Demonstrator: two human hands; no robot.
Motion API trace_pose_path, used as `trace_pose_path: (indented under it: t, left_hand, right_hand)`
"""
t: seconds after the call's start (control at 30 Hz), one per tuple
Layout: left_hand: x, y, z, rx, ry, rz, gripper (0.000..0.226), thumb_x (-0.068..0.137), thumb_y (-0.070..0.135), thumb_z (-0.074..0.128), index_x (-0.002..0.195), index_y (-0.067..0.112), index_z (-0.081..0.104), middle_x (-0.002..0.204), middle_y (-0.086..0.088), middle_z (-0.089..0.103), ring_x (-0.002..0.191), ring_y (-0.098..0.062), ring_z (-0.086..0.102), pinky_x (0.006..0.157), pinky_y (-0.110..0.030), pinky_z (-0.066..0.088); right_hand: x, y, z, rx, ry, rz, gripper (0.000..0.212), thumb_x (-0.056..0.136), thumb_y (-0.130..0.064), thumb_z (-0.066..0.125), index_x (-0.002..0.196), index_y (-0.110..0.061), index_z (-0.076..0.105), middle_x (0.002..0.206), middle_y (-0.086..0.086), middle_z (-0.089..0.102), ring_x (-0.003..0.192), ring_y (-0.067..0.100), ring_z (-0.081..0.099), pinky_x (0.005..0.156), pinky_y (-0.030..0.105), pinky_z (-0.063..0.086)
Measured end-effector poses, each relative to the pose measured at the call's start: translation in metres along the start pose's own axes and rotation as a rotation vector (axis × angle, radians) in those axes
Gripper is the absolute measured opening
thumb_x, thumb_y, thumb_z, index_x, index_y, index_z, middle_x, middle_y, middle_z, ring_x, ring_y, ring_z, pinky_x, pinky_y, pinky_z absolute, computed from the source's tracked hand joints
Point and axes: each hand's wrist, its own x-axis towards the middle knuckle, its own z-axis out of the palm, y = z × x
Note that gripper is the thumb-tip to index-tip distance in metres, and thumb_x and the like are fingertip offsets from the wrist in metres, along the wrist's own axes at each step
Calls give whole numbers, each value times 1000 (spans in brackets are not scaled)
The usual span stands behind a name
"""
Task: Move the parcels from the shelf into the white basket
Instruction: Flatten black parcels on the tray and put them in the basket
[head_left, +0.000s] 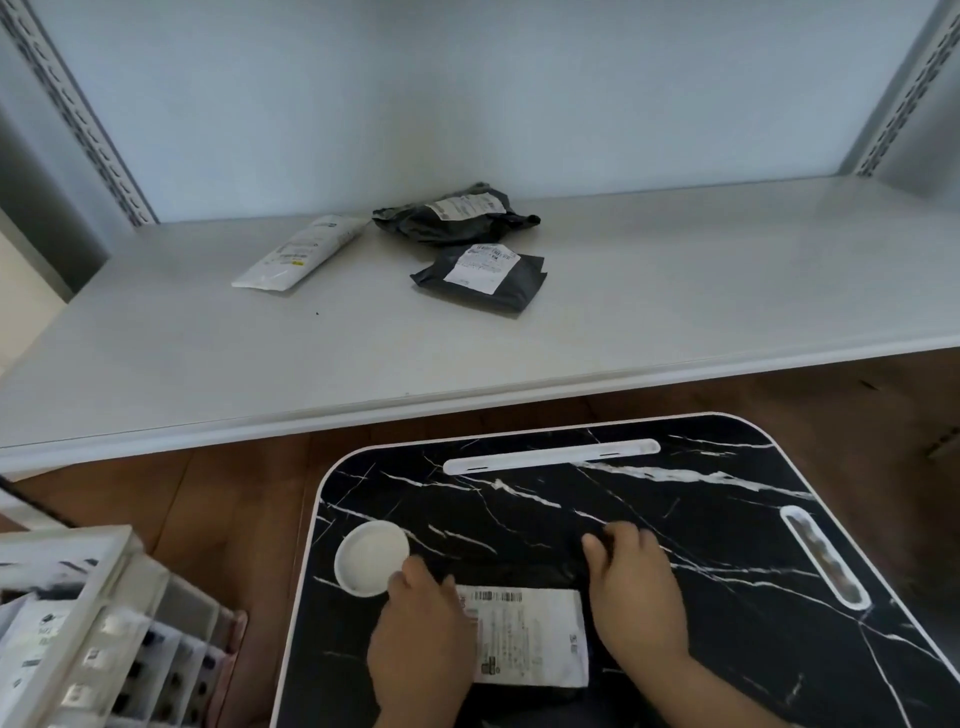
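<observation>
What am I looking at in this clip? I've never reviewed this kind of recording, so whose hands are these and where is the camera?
There is no machine here: a person works with bare hands, and the one picture comes from a wide-angle camera worn on their head, looking forward and down.

Low in the frame is a small black marble-pattern table with a white round dish on it. A dark parcel with a white label lies flat on that table. The left hand and the right hand rest on its two sides; whether the fingers actually grip it is hard to tell.

Beyond is a pale shelf holding three more parcels: a white mailer, a crumpled dark bag and a flat dark parcel.

At the lower left is the white basket, with some packets already inside.
</observation>
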Motion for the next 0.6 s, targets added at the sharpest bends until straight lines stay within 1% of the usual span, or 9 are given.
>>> trace_pose_path:
  t: [0.07, 0.13, 0.17, 0.2, 0.27, 0.3, 0.4, 0.5, 0.6]
  left_hand:
    - [3, -5, 10, 181, 60, 154, 41, 97, 40, 35, 130, 20, 48, 119, 1, 57, 106, -16, 57, 87, -30, 46]
    - [3, -7, 24, 180, 76, 436, 46, 95, 37, 33, 124, 17, 62, 123, -6, 65, 119, -23, 56, 99, -37, 42]
    - [4, -9, 35, 227, 64, 578, 48, 94, 36, 31, 120, 16, 66, 124, -8, 65, 131, -24, 46, 107, -38, 33]
    - [5, -11, 44, 265, 48, 666, 49, 94, 35, 29, 119, 14, 66, 125, -9, 64, 141, -23, 29, 111, -38, 23]
    - [6, -17, 56, 270, 29, 664, 54, 100, 33, 17, 126, 8, 58, 128, -10, 62, 148, -16, 0, 112, -36, 12]
    - [4, -22, 62, 243, 34, 633, 57, 102, 36, 9, 131, 8, 50, 130, -11, 60, 148, -14, -3, 112, -36, 12]
    - [-3, -27, 69, 182, 35, 579, 55, 102, 39, 6, 137, 9, 37, 139, -13, 51, 145, -15, 8, 112, -38, 15]
    - [-3, -26, 74, 167, 41, 592, 55, 102, 38, 9, 139, 9, 36, 142, -13, 48, 141, -18, 17, 112, -40, 18]
    - [-1, -26, 75, 171, 21, 591, 56, 101, 40, 8, 138, 10, 37, 143, -13, 47, 141, -18, 17, 112, -39, 17]
  right_hand:
    - [-7, -9, 10, -73, 70, -205, 43, 100, -40, 34, 119, -14, 64, 115, 2, 63, 107, 21, 60, 85, 36, 50]
    - [-20, -17, 22, -153, 33, -392, 58, 101, -41, 19, 118, -13, 68, 122, 2, 65, 119, 21, 58, 97, 37, 46]
    - [-25, -17, 30, -192, -13, -446, 64, 103, -39, 12, 119, -12, 67, 127, 2, 63, 128, 20, 50, 104, 39, 37]
    - [-30, -13, 39, -213, -51, -470, 67, 103, -38, 7, 121, -11, 65, 131, 2, 61, 135, 20, 40, 107, 41, 28]
    - [-34, -4, 49, -249, -102, -487, 66, 102, -38, 5, 127, -11, 60, 139, 2, 54, 141, 21, 26, 107, 45, 22]
    - [-35, 0, 52, -272, -93, -504, 65, 102, -39, 5, 130, -12, 58, 141, 1, 51, 142, 22, 25, 107, 47, 23]
    - [-33, 5, 53, -284, -86, -537, 61, 102, -38, 7, 135, -15, 53, 146, 0, 46, 140, 21, 30, 105, 51, 24]
    - [-33, 9, 56, -273, -100, -533, 59, 102, -38, 8, 139, -16, 49, 149, -2, 42, 141, 20, 30, 107, 53, 22]
    - [-33, 11, 57, -248, -99, -551, 59, 102, -38, 10, 138, -16, 51, 149, -2, 42, 141, 21, 33, 107, 54, 23]
